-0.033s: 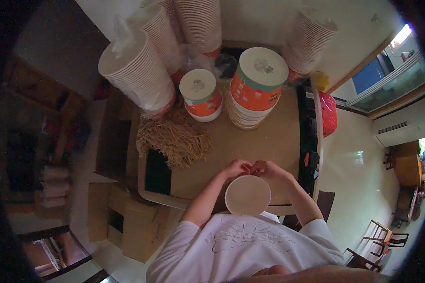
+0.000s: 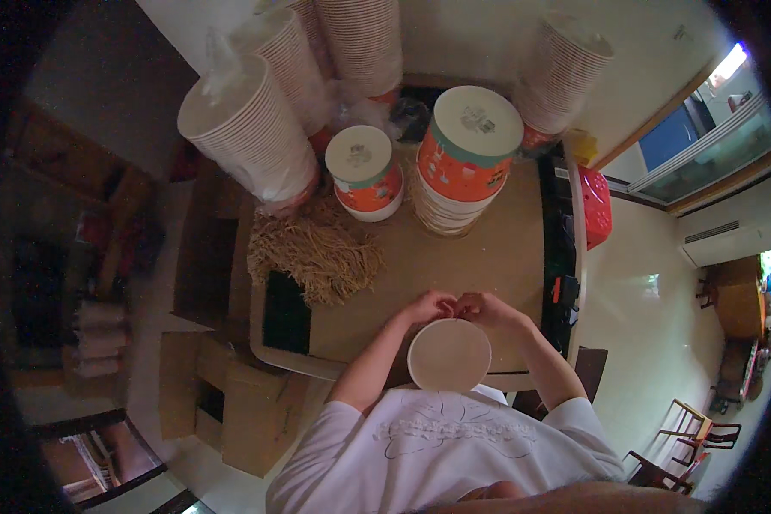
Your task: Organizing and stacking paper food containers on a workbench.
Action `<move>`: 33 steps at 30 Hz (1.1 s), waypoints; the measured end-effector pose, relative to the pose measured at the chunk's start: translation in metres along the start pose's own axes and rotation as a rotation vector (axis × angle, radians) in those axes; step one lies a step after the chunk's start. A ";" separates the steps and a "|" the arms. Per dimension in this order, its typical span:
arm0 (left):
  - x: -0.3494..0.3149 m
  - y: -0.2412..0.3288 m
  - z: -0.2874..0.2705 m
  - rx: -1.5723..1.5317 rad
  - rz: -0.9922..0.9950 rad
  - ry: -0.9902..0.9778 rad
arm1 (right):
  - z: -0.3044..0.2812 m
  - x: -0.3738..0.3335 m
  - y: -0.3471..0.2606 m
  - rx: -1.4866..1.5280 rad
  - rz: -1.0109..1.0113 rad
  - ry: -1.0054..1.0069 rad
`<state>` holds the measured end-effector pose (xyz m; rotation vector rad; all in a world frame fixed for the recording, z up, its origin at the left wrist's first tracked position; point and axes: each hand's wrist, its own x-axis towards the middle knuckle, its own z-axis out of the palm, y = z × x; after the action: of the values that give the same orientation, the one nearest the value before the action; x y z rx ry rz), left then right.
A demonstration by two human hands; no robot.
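Observation:
A round white paper tub [image 2: 450,355] sits close against my shirt at the near table edge, its pale round end facing up. Just beyond its far rim, my left hand [image 2: 431,307] and my right hand [image 2: 481,308] meet with fingers bent and pinched together. Whatever lies between the fingertips is too small to make out. To the left on the table is a tangled heap of brown twine strands [image 2: 317,253]. Farther off stand an upside-down orange and white tub [image 2: 364,176] and a taller upside-down stack of orange tubs [image 2: 469,154], with strands around its lower part.
Tall stacks of nested white tubs [image 2: 253,128] in clear plastic line the back left; another stack [image 2: 565,73] is at the back right. A brown board [image 2: 497,257] covers the table. Open cardboard boxes [image 2: 257,411] stand on the left floor. A red plastic container [image 2: 595,206] is beyond the right edge.

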<state>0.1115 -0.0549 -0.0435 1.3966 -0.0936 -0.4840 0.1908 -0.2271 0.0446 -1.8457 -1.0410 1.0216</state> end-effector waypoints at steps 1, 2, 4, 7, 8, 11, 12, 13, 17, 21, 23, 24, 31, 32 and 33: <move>0.001 -0.001 0.000 0.000 -0.001 0.001 | 0.001 0.001 -0.002 0.009 -0.043 0.013; 0.002 -0.003 0.000 -0.082 -0.048 -0.019 | 0.001 0.002 -0.004 0.018 -0.085 0.025; 0.003 -0.007 -0.001 -0.163 -0.096 -0.037 | 0.000 0.004 -0.008 0.034 -0.124 0.042; 0.003 -0.007 -0.003 -0.155 -0.082 -0.083 | 0.001 0.004 0.002 0.059 -0.105 0.076; 0.003 0.004 -0.001 -0.183 -0.127 -0.079 | 0.001 0.002 0.007 0.070 -0.045 0.095; 0.002 0.002 0.001 -0.225 -0.094 -0.020 | 0.006 0.000 0.006 0.165 -0.058 0.209; 0.001 -0.004 0.000 -0.238 -0.014 0.026 | 0.007 0.001 0.002 0.166 -0.063 0.204; 0.002 -0.001 0.000 -0.240 -0.017 0.022 | 0.006 -0.001 -0.004 0.244 -0.029 0.228; 0.005 0.008 -0.001 -0.198 -0.002 0.098 | 0.001 -0.001 -0.001 0.202 0.026 0.177; 0.006 0.013 -0.003 -0.152 -0.026 0.120 | 0.000 0.002 -0.002 0.154 -0.219 0.169; 0.007 0.015 -0.003 -0.104 -0.047 0.115 | -0.001 0.003 0.000 0.063 -0.226 0.164; 0.008 0.016 -0.003 -0.054 -0.067 0.110 | -0.003 0.002 0.001 0.064 -0.223 0.164; 0.008 0.007 -0.003 -0.115 -0.057 0.103 | -0.014 0.005 -0.012 -0.017 -0.227 0.080; 0.007 0.005 -0.005 -0.070 -0.120 0.086 | -0.016 0.006 -0.018 -0.026 -0.233 0.067; 0.006 0.004 -0.007 -0.025 -0.182 0.070 | -0.017 0.007 -0.017 -0.025 -0.233 0.065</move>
<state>0.1205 -0.0506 -0.0425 1.4028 0.0967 -0.5844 0.2033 -0.2179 0.0644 -1.7177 -1.2019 0.8098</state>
